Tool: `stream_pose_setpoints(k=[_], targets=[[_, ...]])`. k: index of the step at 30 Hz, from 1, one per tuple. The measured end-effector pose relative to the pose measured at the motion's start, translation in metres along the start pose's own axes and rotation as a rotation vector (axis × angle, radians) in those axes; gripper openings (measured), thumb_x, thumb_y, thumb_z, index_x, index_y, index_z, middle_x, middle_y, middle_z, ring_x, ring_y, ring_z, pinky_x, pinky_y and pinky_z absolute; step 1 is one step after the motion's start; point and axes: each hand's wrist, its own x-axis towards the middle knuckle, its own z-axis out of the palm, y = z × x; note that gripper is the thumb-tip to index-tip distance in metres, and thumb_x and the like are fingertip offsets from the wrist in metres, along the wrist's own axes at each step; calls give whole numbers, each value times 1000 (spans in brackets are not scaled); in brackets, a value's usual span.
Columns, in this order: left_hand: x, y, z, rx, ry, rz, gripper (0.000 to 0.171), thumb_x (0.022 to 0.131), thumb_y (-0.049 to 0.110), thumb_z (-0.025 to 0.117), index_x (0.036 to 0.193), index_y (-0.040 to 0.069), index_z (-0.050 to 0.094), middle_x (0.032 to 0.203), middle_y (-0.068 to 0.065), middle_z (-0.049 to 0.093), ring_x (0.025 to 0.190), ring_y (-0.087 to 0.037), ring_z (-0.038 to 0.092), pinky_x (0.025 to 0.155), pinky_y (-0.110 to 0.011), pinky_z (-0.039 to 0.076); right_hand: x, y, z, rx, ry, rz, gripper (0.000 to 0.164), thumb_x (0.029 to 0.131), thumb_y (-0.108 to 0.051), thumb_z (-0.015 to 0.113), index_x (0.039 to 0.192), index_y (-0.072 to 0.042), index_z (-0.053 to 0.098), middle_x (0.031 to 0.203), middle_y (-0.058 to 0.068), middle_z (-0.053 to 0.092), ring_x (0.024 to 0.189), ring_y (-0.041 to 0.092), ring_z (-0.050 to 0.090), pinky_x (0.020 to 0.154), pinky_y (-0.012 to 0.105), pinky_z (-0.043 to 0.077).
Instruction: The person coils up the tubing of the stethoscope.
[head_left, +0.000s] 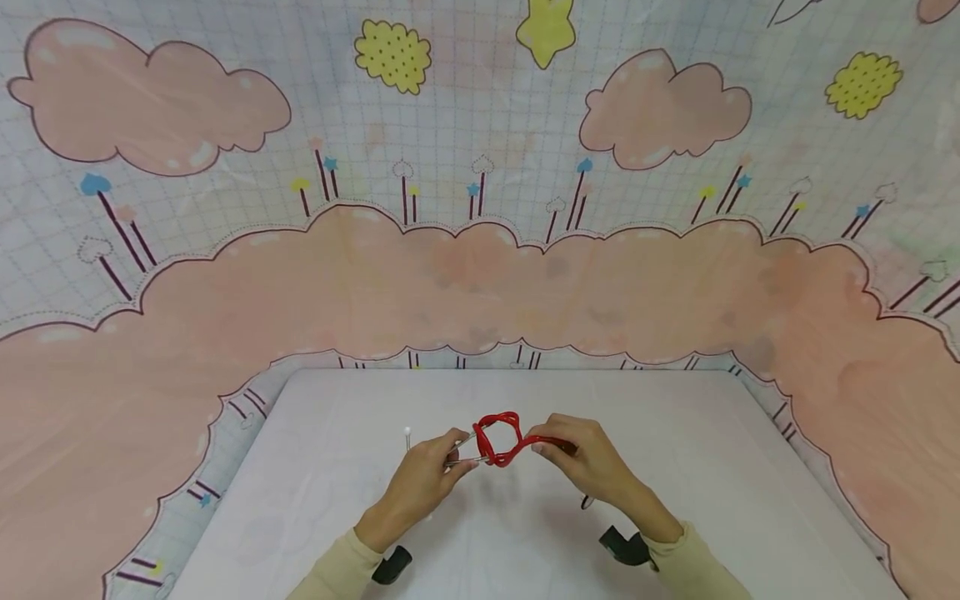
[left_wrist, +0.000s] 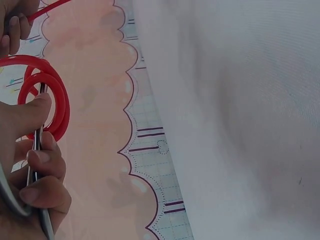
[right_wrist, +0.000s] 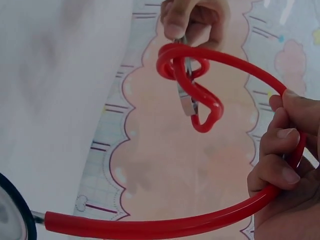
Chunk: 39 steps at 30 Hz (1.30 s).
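Note:
A stethoscope with red tubing is held above the table between both hands. My left hand grips its metal ear tubes, thumb and fingers round them in the left wrist view. The tubing is wound in loops about the far end of these metal tubes. My right hand holds the single length of tubing, fingers curled round it. From that hand the chest piece hangs down, partly cut off in the right wrist view. A pale ear tip sticks up beyond the left hand.
Under the hands lies a white table. A printed cloth with clouds and stars hangs behind and around it. Dark wrist-worn devices sit by both sleeves.

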Motion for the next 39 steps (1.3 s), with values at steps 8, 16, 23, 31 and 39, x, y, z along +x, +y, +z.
stream_pose_setpoints(k=[8, 16, 23, 31, 39], targets=[[-1, 1, 2, -20, -62, 30, 36, 83, 25, 79, 113, 13, 64, 71, 9, 59, 64, -4, 48, 59, -17, 43, 9, 11, 2, -23, 1, 10, 17, 87, -9, 72, 104, -12, 74, 79, -4, 65, 65, 1, 46, 52, 18, 45], [3, 8, -2, -21, -112, 57, 36, 84, 27, 78, 114, 13, 64, 70, 10, 57, 64, -4, 47, 60, -17, 43, 18, 12, 0, -38, -7, 27, 14, 88, -13, 72, 102, -12, 74, 81, -4, 66, 66, 2, 48, 54, 19, 47], [1, 13, -5, -61, -177, 76, 34, 85, 24, 77, 114, 13, 64, 72, 10, 58, 65, -6, 50, 61, -16, 45, 20, 15, 2, -10, -22, 48, 15, 88, -12, 72, 102, -8, 73, 84, -2, 68, 69, 3, 52, 59, 20, 52], [0, 18, -6, -75, -211, 121, 33, 87, 24, 75, 115, 11, 64, 81, 4, 66, 69, -5, 55, 66, -17, 50, 22, 24, 3, 12, -60, 95, 14, 87, -11, 73, 101, -11, 73, 84, -3, 67, 70, 4, 54, 63, 20, 53], [-4, 18, -5, -76, -223, 129, 34, 89, 28, 73, 117, 12, 64, 89, 2, 71, 73, -2, 57, 70, -17, 53, 21, 27, 6, 60, -113, 146, 15, 89, -16, 70, 102, -10, 73, 85, 0, 68, 72, 6, 55, 64, 21, 53]])
